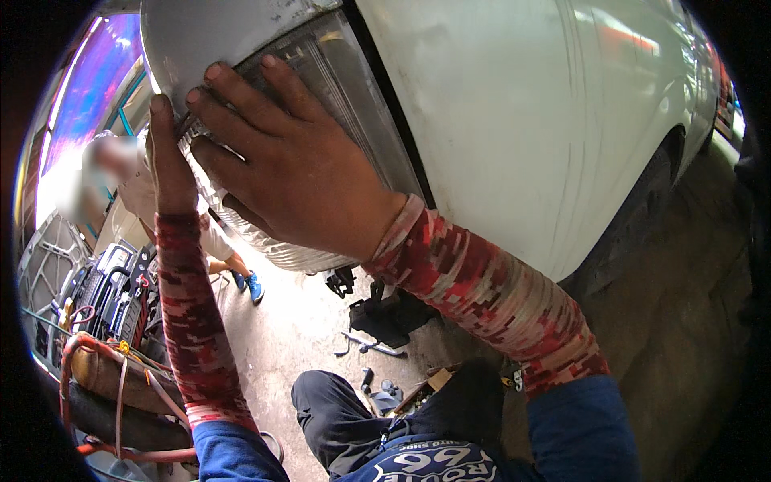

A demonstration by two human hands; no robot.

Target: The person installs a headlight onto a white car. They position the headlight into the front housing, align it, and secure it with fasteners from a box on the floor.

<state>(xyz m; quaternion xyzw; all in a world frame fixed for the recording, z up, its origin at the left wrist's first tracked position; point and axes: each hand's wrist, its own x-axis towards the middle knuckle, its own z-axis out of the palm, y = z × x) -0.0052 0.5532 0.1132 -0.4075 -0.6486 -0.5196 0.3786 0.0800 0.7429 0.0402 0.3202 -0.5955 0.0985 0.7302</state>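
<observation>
My right hand (281,157) lies spread on the car's corner. Its fingertips reach the edge of a grey panel (209,36), and its palm covers part of a dark, ribbed lamp (333,72). Beside it, my left hand (170,157) is seen nearly edge-on, fingers stretched upward along the panel's outer side. Whether its palm touches the panel I cannot tell. Neither hand shows anything held. A dark gap separates the lamp from the pale fender (490,120). Below my right hand hangs a shiny, crinkled silver covering (301,255), partly hidden.
A person (132,181) stands beyond my left hand. Car parts (120,285) and an orange tubular frame (80,341) crowd the left. On the floor lie a black part (389,317), a metal tool (371,344) and a box of small items (422,394). A wheel (642,197) is at right.
</observation>
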